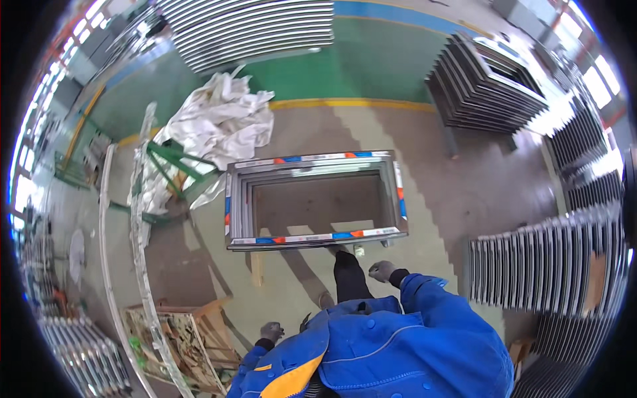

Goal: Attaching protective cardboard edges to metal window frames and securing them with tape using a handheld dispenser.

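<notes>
Blue jacket fills the bottom of the view, nearest the lens. Just ahead, a stack of metal window frames lies flat on the grey floor, taped at the edges. White sheeting is heaped off to its left. Right hand, gloved, hangs loosely curled and empty near the frames' front edge. Left hand, gloved too, hangs low, holding nothing.

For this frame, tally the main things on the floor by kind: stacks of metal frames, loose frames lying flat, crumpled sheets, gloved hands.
Stacks of metal frames: 4 clearly seen, upper left, upper right, right, lower left
Window frame lying flat: 1
Crumpled white sheet: 1
Gloved hands: 2, left hand and right hand, both holding nothing
Total: 8
</notes>
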Motion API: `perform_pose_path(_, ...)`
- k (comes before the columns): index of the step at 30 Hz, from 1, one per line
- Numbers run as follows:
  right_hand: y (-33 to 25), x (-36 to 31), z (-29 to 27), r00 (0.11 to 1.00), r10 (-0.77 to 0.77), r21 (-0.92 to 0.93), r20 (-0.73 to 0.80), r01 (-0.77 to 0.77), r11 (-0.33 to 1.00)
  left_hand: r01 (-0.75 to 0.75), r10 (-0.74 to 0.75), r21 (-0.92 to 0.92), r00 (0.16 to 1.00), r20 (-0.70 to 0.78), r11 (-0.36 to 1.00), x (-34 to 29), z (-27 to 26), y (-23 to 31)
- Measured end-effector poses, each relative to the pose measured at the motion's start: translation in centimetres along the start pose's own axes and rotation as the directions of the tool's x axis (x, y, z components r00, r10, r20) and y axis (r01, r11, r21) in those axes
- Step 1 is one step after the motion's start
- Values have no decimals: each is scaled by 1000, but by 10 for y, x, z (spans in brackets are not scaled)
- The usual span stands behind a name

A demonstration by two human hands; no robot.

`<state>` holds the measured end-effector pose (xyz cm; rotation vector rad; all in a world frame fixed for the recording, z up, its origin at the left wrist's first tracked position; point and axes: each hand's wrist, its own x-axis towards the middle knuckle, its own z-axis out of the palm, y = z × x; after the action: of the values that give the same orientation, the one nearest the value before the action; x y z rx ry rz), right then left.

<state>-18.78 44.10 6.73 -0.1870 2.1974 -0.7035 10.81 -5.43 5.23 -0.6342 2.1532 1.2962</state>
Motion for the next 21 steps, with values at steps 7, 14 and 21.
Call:
perform_pose_path(7, 9, 227, -80, 958, -277, -324, -74, 240, 915, 526, -570, -401, 821, 10, 750, 34, 24, 76)
perform_pose_path(14, -66, 390, -206, 912, -239, -393, -334, 96, 914, 314, -502, -742, 864, -35, 592, 217, 57, 151)
perform_pose_path(21, -123, 533, -255, 865, -427, -629, -262, 182, 756, 324, -567, -908, 814, 125, 265, 352, 79, 160)
